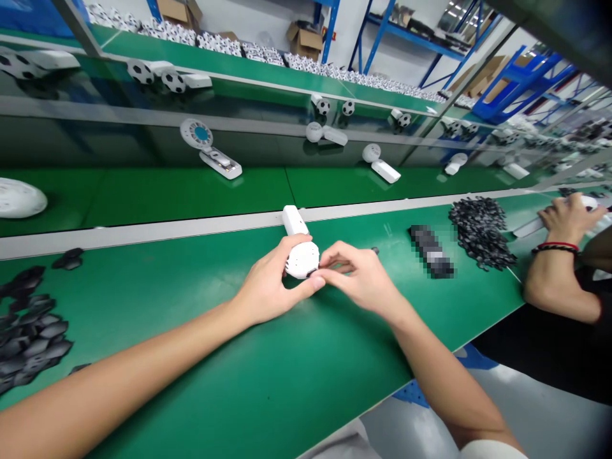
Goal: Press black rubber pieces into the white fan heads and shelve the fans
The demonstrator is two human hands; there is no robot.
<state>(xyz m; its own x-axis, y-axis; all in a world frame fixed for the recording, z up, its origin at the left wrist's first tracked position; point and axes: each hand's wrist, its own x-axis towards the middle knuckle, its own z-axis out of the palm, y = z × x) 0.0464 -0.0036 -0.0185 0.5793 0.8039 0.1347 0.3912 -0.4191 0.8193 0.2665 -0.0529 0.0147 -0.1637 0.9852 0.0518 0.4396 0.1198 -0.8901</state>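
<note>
A white plastic device with a round, faceted head (302, 260) and a straight handle (295, 221) is held above the green bench. My left hand (270, 277) grips the round head, fingers behind it and thumb along its lower edge. At the lower right of the head is a small black piece (312, 273). My right hand (356, 274) is closed in a pinch, its thumb and fingertips at that black piece and the head's edge. The fingertips partly cover the piece, so its shape is hidden.
Loose black pieces lie in a pile (33, 338) on the left and another (482, 229) on the right. A blurred dark object (431, 252) lies nearer. Beyond the white rail, a green conveyor (157, 191) carries similar white devices (220, 160). A co-worker's hand (568, 217) is at far right.
</note>
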